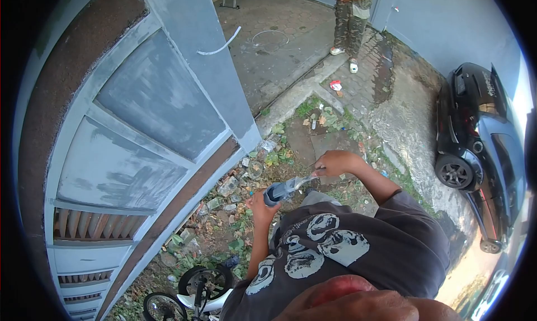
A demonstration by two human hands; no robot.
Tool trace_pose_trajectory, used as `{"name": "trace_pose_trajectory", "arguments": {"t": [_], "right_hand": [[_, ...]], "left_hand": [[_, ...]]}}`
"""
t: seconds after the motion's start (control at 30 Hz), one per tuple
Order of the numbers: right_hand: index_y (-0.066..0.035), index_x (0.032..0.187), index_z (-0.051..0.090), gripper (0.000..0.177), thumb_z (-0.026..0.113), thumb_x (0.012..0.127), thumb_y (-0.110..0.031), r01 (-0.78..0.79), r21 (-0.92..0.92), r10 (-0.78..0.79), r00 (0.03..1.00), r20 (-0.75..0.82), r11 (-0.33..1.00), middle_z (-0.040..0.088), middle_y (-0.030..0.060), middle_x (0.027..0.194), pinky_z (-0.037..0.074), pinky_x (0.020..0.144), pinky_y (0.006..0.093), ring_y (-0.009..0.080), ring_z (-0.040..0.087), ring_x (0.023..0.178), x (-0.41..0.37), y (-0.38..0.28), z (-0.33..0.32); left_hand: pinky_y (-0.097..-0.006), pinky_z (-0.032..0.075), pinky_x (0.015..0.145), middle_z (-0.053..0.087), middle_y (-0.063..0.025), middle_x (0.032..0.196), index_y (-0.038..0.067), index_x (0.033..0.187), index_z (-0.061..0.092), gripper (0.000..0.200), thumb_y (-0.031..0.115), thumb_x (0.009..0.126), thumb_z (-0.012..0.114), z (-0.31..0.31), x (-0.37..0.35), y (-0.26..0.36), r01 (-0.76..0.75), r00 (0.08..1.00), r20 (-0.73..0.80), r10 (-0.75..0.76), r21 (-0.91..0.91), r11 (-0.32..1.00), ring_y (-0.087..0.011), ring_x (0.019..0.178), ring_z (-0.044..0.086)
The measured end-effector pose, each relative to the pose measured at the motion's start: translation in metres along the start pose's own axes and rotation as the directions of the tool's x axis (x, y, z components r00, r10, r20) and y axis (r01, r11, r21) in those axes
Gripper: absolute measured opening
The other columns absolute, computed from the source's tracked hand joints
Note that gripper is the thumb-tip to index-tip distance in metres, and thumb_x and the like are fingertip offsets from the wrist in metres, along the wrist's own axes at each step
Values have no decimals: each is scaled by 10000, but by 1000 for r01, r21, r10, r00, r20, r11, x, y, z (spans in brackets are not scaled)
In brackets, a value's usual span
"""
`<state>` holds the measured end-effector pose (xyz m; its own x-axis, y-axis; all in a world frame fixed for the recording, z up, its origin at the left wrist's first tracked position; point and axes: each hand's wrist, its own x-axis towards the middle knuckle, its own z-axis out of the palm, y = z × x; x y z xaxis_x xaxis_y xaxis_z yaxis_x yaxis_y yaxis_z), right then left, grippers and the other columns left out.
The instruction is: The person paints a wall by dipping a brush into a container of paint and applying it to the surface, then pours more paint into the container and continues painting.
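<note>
In front of my chest, my left hand is wrapped round a small dark cup with grey paint on it. My right hand is closed on the handle of a paintbrush. The brush points left, and its grey-smeared end is at the cup's mouth; whether the bristles touch what is inside cannot be made out. To my left stands a panelled wall or gate with streaky grey-blue paint on its panels.
Rubble, leaves and weeds cover the ground below my hands. A motorbike stands at the lower left. A dark car is parked on the right. Another person stands at the back near a blue wall.
</note>
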<state>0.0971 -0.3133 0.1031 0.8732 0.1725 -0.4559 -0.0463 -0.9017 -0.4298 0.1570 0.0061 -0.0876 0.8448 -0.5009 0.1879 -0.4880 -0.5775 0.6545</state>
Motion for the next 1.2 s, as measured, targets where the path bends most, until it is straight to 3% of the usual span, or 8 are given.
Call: {"name": "trace_pose_trajectory", "arguments": {"t": [0.27, 0.33, 0.53, 0.67, 0.87, 0.93, 1.07, 1.2], "right_hand": [[-89, 986, 735, 415, 586, 962, -475, -105, -127, 109, 994, 30, 986, 713, 185, 935, 528, 811, 516, 400, 676, 949, 1, -42, -5], [-49, 957, 738, 431, 604, 945, -458, -46, -266, 40, 999, -25, 963, 715, 196, 888, 548, 788, 511, 394, 693, 922, 10, -50, 0], [-5, 852, 738, 373, 676, 898, -370, 129, -297, -141, 990, -20, 946, 715, 195, 825, 563, 723, 499, 399, 708, 822, 28, -76, -1], [-12, 873, 750, 267, 684, 877, -271, 127, -299, -130, 991, 11, 946, 731, 192, 894, 570, 749, 476, 374, 718, 877, 31, -84, -5], [-69, 1083, 676, 303, 665, 936, -334, 342, 45, -339, 939, -56, 939, 705, 184, 879, 520, 700, 461, 349, 695, 817, 22, -76, -27], [-76, 1104, 673, 338, 659, 960, -382, 498, 242, -454, 864, -218, 832, 681, 154, 779, 494, 631, 408, 283, 673, 700, 27, -72, -24], [-86, 1147, 668, 361, 661, 967, -399, 381, 326, -300, 914, -274, 865, 653, 125, 698, 477, 592, 363, 229, 636, 611, 32, -89, -8], [-57, 1034, 672, 333, 679, 946, -379, 361, 345, -204, 886, -416, 866, 672, 125, 702, 519, 632, 390, 285, 677, 656, 39, -97, 18]], "left_hand": [[-492, 245, 1049, 633, -92, 1142, 108, 1178, 611, 684, 297, 577, 877, -9, -4, 13, -31, 999, -15, 32, 68, 997, -283, 1121, 590], [-486, 245, 1050, 635, -87, 1138, 111, 1180, 610, 685, 298, 577, 878, -14, -3, 19, -16, 1000, -10, 17, 78, 997, -276, 1124, 590], [-476, 249, 1051, 636, -79, 1126, 116, 1182, 608, 692, 312, 577, 881, -11, -1, 28, -23, 996, -80, 27, 49, 999, -266, 1117, 586], [-467, 256, 1043, 635, -87, 1124, 112, 1180, 607, 693, 314, 575, 880, -8, 2, 34, -44, 994, -94, 48, 41, 998, -274, 1103, 583], [-459, 261, 1034, 623, -99, 1105, 95, 1182, 605, 698, 331, 580, 866, 0, -2, 28, -45, 985, -168, 45, 0, 999, -288, 1090, 575], [-456, 263, 1029, 619, -99, 1100, 90, 1178, 605, 694, 332, 581, 862, -3, -3, 29, -30, 984, -177, 27, -14, 999, -290, 1086, 574], [-449, 263, 1014, 612, -101, 1094, 80, 1169, 603, 681, 321, 583, 852, -6, 1, 33, -22, 979, -203, 12, -48, 999, -294, 1076, 570], [-446, 261, 1012, 611, -100, 1093, 79, 1166, 600, 682, 314, 578, 855, -6, 4, 34, -49, 965, -259, 32, -59, 997, -292, 1078, 568]]}}
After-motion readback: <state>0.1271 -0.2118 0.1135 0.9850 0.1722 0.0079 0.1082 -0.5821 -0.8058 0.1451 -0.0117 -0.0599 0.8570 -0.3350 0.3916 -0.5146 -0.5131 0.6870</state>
